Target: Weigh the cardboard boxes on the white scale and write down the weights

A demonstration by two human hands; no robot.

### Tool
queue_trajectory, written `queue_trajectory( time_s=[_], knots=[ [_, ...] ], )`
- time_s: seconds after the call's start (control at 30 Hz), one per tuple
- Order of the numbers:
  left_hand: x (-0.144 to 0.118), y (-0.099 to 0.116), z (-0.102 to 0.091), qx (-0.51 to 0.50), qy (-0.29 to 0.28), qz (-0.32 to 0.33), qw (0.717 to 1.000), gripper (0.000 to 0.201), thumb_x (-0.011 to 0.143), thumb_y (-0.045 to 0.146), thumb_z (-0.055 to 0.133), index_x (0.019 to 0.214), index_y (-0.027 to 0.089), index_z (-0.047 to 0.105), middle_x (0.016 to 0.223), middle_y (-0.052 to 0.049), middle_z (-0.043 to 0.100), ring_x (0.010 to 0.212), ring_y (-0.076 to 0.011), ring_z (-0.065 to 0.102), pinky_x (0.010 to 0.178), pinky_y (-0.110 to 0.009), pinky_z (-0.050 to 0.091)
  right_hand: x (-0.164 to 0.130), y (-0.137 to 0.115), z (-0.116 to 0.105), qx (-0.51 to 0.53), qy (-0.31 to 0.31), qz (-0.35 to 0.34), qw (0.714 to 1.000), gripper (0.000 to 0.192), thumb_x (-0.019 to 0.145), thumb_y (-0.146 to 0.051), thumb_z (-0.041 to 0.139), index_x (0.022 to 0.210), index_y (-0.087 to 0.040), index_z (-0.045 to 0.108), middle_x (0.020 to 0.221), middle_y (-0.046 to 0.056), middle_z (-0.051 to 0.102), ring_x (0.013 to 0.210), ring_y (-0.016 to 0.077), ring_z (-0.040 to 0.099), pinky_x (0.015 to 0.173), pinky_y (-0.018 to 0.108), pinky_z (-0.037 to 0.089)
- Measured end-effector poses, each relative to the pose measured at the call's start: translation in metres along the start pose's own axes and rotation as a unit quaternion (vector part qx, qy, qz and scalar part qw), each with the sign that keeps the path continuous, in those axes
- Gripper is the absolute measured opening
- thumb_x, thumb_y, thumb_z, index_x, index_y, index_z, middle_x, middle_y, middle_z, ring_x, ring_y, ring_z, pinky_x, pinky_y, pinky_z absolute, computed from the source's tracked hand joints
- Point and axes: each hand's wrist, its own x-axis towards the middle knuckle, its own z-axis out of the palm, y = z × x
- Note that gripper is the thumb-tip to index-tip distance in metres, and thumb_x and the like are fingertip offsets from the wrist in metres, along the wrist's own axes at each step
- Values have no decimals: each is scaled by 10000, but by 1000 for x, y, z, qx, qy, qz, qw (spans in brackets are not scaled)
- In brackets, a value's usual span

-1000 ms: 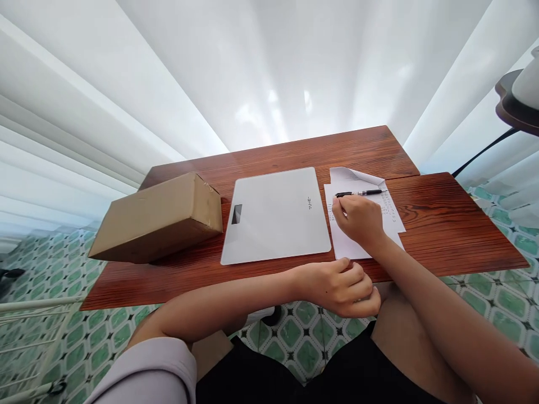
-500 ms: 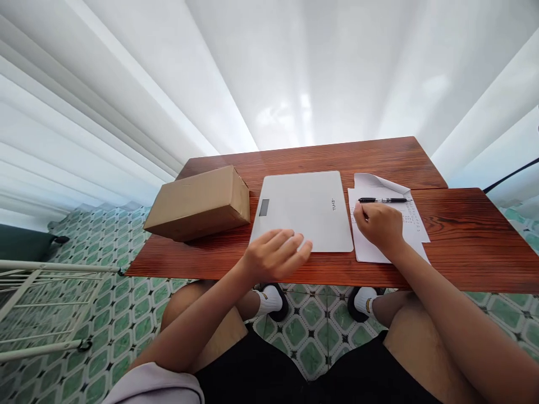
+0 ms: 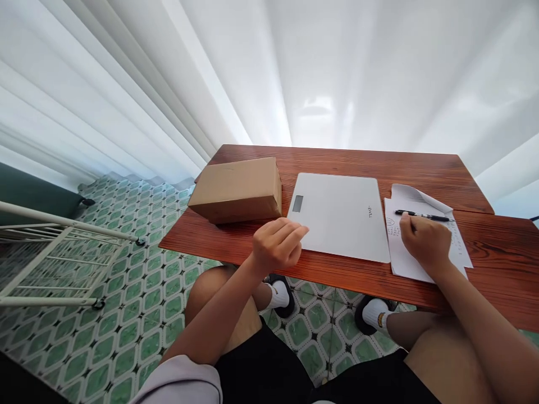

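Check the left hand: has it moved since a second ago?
Yes. The left hand has gone left along the table's near edge, from in front of the paper to the scale's near-left corner, toward the cardboard box.

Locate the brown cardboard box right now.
Head view: the brown cardboard box lies on the left end of the wooden table, just left of the flat white scale.
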Motion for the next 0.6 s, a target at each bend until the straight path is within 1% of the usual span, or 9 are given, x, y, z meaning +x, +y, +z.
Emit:
queue_trajectory(
  time_s=[0.07,0.2,0.3,0.37,0.43,0.53,0.6],
  knots=[
    [-1,-3,-2,7,5,-3,1000,342,736,10,488,1007,188,600,788,-16,705,680,-171,604,609,-283,467,3,4,-3,3,5,12,1000,414,909,-397,386,533,-248,295,491,30,398,486,143,257,539,333,156],
    [-4,-12,-2,11,42,-70,997,321,731,1,470,948,193,610,701,-4,659,597,-169,500,565,-291,396,8,13,-9,0,9,37,999,394,907,-393,393,552,-273,271,511,25,361,505,159,224,548,354,171],
    [-5,-19,-2,29,53,-82,995,317,722,3,464,921,199,615,659,4,625,588,-175,456,548,-292,356,7,15,-10,-2,19,41,999,400,917,-379,400,556,-281,257,513,14,333,508,162,210,547,358,175],
    [-4,-24,-4,40,56,-101,993,313,724,4,457,904,205,617,638,9,609,589,-175,452,553,-290,350,4,10,-9,3,33,20,999,405,907,-365,413,550,-282,243,503,11,325,498,162,216,540,357,177],
    [-3,-31,-10,45,69,-142,986,302,740,7,446,880,211,619,629,9,604,594,-175,466,573,-288,362,1,1,-9,11,43,-15,999,403,899,-354,427,549,-279,240,495,14,345,484,164,249,532,352,179],
    [-2,-48,-23,50,115,-193,973,296,776,14,440,878,214,634,643,2,617,620,-183,493,613,-289,385,0,-18,-9,21,36,-79,996,386,937,-348,421,583,-267,288,529,23,420,496,178,350,523,339,202],
    [-4,-62,-32,60,155,-226,960,305,795,15,439,894,218,643,657,5,626,630,-189,492,660,-301,396,3,-36,-8,35,20,-132,990,360,988,-345,379,639,-256,366,598,35,483,567,203,445,541,335,261]
  ],
)
